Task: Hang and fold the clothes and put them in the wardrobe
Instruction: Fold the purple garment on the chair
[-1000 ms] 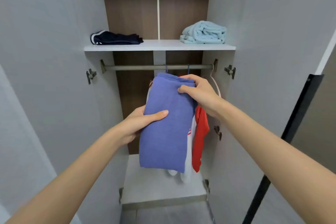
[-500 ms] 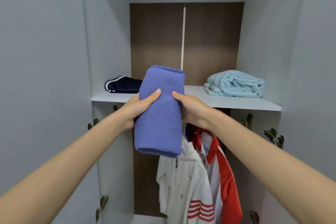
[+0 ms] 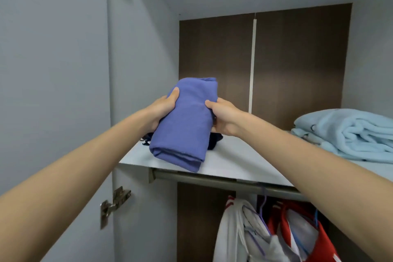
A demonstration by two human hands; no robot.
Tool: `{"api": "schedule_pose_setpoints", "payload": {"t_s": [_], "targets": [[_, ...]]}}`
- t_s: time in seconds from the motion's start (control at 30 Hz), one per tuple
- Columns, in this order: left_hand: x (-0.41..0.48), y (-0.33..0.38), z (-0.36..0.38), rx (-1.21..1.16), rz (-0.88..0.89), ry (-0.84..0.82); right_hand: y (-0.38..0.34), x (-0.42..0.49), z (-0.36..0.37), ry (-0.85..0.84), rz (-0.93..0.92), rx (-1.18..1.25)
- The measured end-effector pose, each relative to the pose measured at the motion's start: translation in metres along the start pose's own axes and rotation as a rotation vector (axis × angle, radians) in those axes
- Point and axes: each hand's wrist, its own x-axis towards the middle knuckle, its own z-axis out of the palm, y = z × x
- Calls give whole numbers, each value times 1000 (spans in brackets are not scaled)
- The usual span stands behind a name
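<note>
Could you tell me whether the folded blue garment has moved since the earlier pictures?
Yes. The folded blue garment rose from below the white shelf, by the hanging rail, to shelf level, over the dark garment.

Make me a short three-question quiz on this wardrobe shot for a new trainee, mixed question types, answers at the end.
1. True or false: the left hand and the right hand both grip the folded purple garment.
2. What lies at the right end of the shelf? A) a light blue blanket B) a shoe box C) a straw hat
3. Fill in: below the shelf, the white garment and the red garment hang from the ____.
Key: 1 true; 2 A; 3 rail.
</note>
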Motion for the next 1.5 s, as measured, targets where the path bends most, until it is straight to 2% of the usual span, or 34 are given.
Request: {"api": "schedule_pose_setpoints", "payload": {"t_s": [0.27, 0.33, 0.4, 0.43, 0.57, 0.63, 0.7, 0.8, 1.03, 1.13, 1.33, 1.5], "targets": [[142, -12, -44, 194, 36, 85, 6, 134, 23, 41, 41, 38], [175, -30, -52, 417, 108, 198, 20, 162, 24, 30, 67, -30], [195, -50, -59, 785, 151, 308, 37, 182, 24, 25, 136, -168], [202, -59, -60, 937, 163, 305, 46, 191, 23, 37, 150, -287], [224, -86, -39, 1223, 192, 30, 64, 213, 21, 104, -44, -836], [228, -97, -25, 1317, 125, -90, 72, 217, 21, 18, -46, -961], [227, -104, -20, 1375, 70, -154, 81, 216, 19, -82, 28, -1091], [220, -105, -23, 1321, 87, -139, 85, 210, 11, -115, -21, -1205], [159, -63, -13, 1105, 281, 24, 60, 157, -19, 64, -179, -1038], [115, -43, 4, 1007, 371, 63, 46, 117, -40, 160, -203, -887], [11, -27, 44, 832, 411, 93, 37, 15, -78, 231, -239, -723], [-69, -29, 82, 713, 412, 44, 42, -70, -93, 216, -313, -824]]}}
